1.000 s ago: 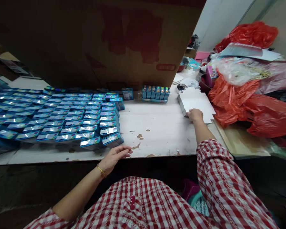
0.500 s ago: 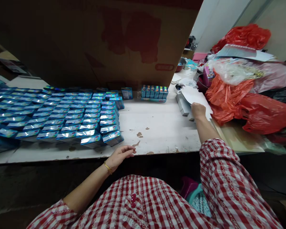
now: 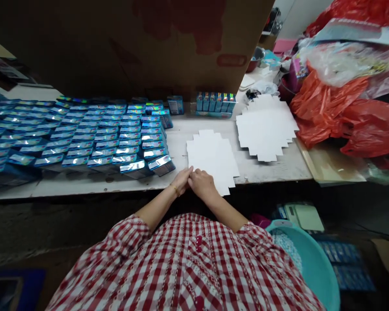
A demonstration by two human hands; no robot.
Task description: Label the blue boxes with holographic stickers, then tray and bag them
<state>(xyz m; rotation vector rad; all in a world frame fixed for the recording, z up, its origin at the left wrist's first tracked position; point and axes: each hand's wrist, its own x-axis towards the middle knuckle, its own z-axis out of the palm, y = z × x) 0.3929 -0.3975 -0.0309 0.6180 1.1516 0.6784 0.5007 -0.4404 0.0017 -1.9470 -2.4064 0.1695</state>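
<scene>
A white die-cut cardboard sheet (image 3: 213,157) with stepped edges lies before me, its near corner overhanging the table's front edge. My right hand (image 3: 202,183) is closed on the sheet's near left edge. Right beside it, my left hand (image 3: 182,180), with a yellow bracelet at the wrist, pinches the same edge; the fingertips of both hands almost meet. Farther right rests a stack of similar white sheets (image 3: 266,127). Rows of small blue boxes (image 3: 116,134) stand to the left of my hands.
A big brown carton (image 3: 116,47) stands along the back. Near it is a display tray of small blue packs (image 3: 215,104). Red plastic bags (image 3: 330,103) pile up at the right. Below the table sits a turquoise basin (image 3: 324,272).
My right hand has brought a white sheet from the stack at the right to the front middle. My left hand has come up to its edge. The view has tilted down.
</scene>
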